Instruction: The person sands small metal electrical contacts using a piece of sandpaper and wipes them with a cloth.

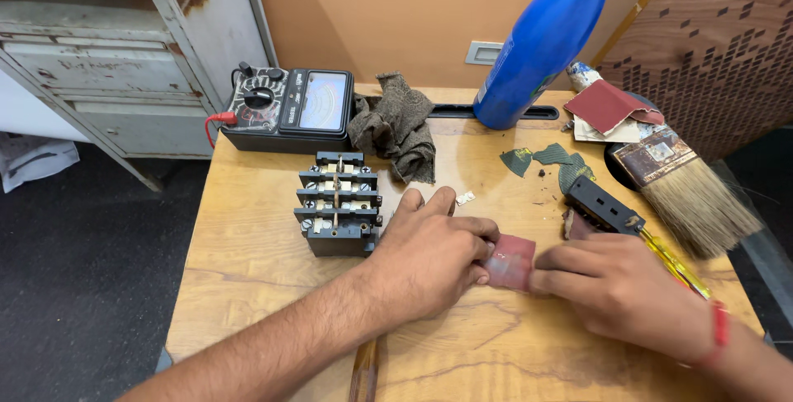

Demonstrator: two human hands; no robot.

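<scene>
We see a small square of reddish-brown sandpaper (510, 260) lying flat on the pale wooden table (248, 270), pinched from both sides. Our left hand (429, 257) lies knuckles up, its fingertips closed on the paper's left edge, and something small and shiny shows just at those fingertips, too small to tell what. Our right hand (624, 282), with a red thread band (720, 326) round the wrist, presses its fingers together on the paper's right edge.

Just beyond the left hand's fingers lies a tiny bright metal strip (465, 198), apart from the hand. To the left of that hand, almost touching its thumb side, stands a black block of electrical contacts with screws and brass plates (339, 202). Beyond it sit a black analogue meter with a red lead (289, 109) and a crumpled grey-brown cloth (398, 125).

Just beyond the right hand lies a small black plastic part (601, 205), and close to it a yellow-handled screwdriver (673, 261) that runs past the hand's outer side. Farther off lie a broad paintbrush with pale bristles (690, 191), dark green scraps (549, 158), a folded sheet of red sandpaper (607, 104) and a tall blue plastic bottle (545, 38).
</scene>
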